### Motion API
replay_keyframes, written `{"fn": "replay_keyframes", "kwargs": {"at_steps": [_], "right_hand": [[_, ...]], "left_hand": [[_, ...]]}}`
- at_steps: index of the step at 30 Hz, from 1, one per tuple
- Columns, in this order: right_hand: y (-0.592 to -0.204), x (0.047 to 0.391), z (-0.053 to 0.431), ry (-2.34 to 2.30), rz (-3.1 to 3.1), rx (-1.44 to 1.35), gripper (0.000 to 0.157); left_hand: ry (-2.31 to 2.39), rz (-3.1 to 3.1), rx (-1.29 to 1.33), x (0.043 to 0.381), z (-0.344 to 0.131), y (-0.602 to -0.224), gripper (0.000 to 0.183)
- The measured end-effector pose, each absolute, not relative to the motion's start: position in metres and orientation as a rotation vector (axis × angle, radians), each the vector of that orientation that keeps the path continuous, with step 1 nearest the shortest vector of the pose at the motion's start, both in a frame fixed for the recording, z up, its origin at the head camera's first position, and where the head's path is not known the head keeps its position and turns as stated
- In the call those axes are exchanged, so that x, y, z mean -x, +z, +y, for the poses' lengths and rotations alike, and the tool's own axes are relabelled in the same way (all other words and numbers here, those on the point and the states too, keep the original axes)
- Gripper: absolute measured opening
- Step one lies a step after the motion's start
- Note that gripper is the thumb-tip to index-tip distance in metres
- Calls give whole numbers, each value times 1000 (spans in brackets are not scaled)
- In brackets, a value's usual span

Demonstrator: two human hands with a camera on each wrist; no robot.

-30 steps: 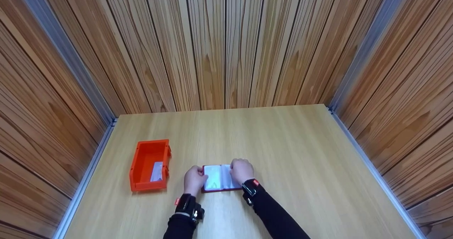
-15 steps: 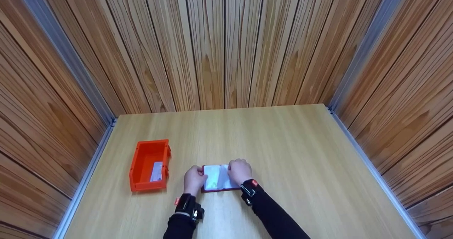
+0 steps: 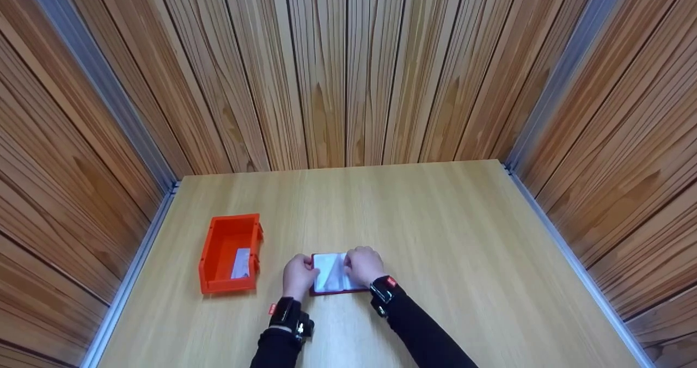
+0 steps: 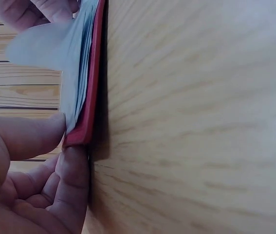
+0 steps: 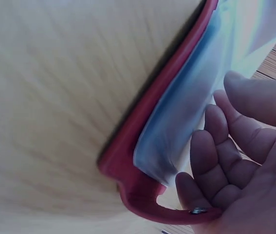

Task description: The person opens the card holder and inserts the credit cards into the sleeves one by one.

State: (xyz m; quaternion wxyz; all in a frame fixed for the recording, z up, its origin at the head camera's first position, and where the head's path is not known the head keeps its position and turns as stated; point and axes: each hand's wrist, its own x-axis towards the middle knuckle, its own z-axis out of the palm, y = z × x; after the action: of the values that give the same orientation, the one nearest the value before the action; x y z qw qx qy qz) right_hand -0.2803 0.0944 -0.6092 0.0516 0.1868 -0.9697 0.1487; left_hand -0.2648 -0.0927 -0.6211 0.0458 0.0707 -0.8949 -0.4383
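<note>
A red card holder [image 3: 326,278] with clear plastic sleeves lies spread open on the table, in front of me. My left hand [image 3: 298,276] pinches its left edge; in the left wrist view the thumb is on the sleeves and a finger under the red cover [image 4: 94,87]. Over the holder's right half, my right hand [image 3: 366,265] pinches a clear sleeve [image 4: 40,48], which bends up away from the stack. A red strap [image 5: 150,207] with a metal snap [image 5: 198,210] curls out from the cover, beneath the right hand's fingers.
An orange bin [image 3: 220,253] stands to the left on the wooden table [image 3: 435,237]. Inside the bin lies a whitish card or paper [image 3: 240,263]. Wood-panelled walls [image 3: 348,74] rise at the back and both sides.
My right hand has moved a little left across the holder, drawing the lifted sleeve leftward. My left hand keeps its place at the left edge.
</note>
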Motion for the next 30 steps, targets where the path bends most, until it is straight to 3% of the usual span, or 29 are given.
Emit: {"fn": "replay_keyframes", "kwargs": {"at_steps": [19,30], "right_hand": [[-605,276,87,532,-2952,-580,14],[-609,277,87,541,-2930,-602,15]], "left_hand": [[-1285,-2710,-157,263,-97,-608,26],[-1052,-2760,282,255,-82,-587,25]]}}
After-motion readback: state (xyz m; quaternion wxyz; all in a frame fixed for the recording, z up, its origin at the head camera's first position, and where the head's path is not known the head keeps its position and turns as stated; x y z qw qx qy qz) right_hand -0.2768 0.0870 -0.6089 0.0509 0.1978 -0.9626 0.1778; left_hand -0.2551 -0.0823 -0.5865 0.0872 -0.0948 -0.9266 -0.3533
